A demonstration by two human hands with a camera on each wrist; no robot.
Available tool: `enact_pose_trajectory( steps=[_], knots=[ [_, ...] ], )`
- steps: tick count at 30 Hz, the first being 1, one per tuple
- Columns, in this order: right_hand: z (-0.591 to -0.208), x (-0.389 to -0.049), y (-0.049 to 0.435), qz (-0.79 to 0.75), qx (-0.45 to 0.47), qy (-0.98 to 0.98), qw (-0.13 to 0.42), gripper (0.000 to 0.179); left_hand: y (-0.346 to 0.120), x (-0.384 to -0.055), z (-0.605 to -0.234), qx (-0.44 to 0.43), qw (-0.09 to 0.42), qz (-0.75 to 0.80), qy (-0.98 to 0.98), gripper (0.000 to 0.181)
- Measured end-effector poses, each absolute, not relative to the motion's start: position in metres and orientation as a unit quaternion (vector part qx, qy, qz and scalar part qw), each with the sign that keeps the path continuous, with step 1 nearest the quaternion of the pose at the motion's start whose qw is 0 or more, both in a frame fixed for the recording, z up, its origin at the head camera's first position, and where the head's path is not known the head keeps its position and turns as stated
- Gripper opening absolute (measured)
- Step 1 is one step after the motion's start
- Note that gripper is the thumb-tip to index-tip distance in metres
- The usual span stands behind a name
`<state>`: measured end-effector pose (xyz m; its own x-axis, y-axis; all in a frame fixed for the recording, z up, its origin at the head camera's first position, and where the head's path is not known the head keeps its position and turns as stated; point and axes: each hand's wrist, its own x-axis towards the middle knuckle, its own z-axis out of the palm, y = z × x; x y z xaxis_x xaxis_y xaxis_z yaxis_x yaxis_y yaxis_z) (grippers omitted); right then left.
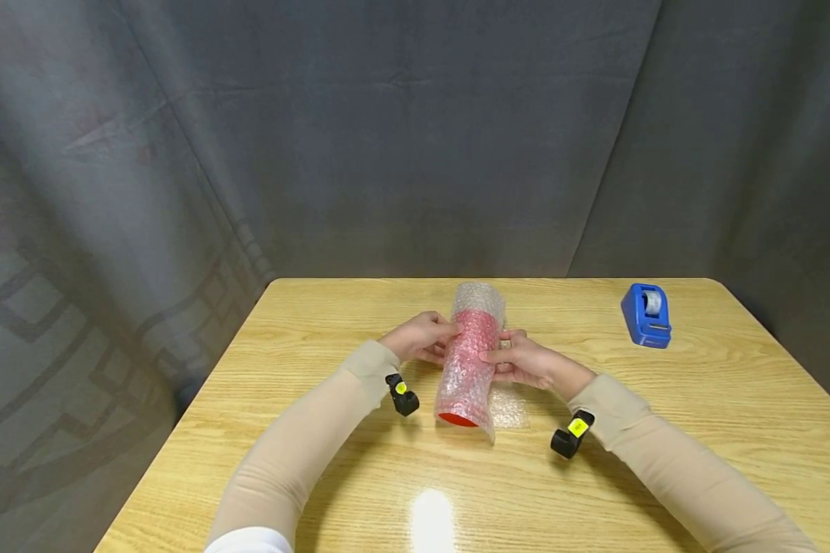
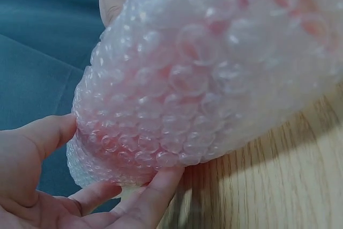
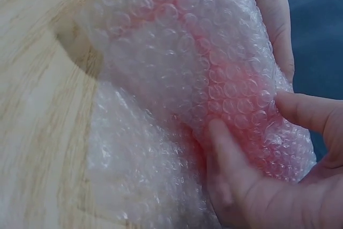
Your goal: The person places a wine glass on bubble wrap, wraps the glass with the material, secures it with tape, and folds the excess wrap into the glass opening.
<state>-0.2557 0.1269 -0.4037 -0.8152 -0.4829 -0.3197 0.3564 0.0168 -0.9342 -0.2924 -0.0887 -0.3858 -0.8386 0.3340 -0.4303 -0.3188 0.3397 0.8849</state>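
Table (image 1: 332, 491): pale yellow wood with fine grain running left to right, rounded far corners, and a white glare (image 1: 432, 522) on its near side.
Curtain (image 1: 415, 153): dark grey cloth rising behind the far edge and round both sides; a slanting seam crosses it right of centre, and a block-like pattern shows low on the left.
Red cylinder (image 1: 459, 420): lying on or just over the table, around its middle, lengthwise from near to far – its near end shows bright red.
Bubble wrap (image 1: 480, 296): clear, around the cylinder and reaching past its far end; a loose part lies on the wood to the right, and a corner sticks out at the near end.
Left hand (image 1: 425, 338): at the roll's left side, thumb and fingers parted and curved, gripping the wrapped cylinder between them.
Right hand (image 1: 526, 361): at the right side, slightly nearer, thumb and bent fingers apart with the wrapped roll pinched between them.
Sleeves: beige on both forearms, the left (image 1: 318, 430) and the right (image 1: 671, 468) – each with a black wrist camera (image 1: 572, 435) bearing a yellow tag.
Tape dispenser (image 1: 645, 322): blue, holding a tape roll (image 1: 652, 302), far right on the table, well apart from the hands.
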Motion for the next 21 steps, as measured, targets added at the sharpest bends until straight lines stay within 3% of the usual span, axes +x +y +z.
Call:
enact_pose_trajectory(
  steps=[8,16,21],
  knots=[
    [-0.403,-0.255,0.129,-0.62,-0.067,0.738,0.258,0.07,-0.088,-0.29,-0.383,0.01,0.278,0.569,0.774,0.026],
    [-0.397,-0.257,0.13,-0.685,-0.087,0.656,0.304,0.031,-0.087,-0.288,-0.381,0.016,0.271,0.564,0.78,0.026],
    [-0.394,-0.255,0.128,-0.702,-0.067,0.634,0.318,0.047,-0.087,-0.288,-0.381,0.02,0.269,0.564,0.78,0.028]
  ],
)
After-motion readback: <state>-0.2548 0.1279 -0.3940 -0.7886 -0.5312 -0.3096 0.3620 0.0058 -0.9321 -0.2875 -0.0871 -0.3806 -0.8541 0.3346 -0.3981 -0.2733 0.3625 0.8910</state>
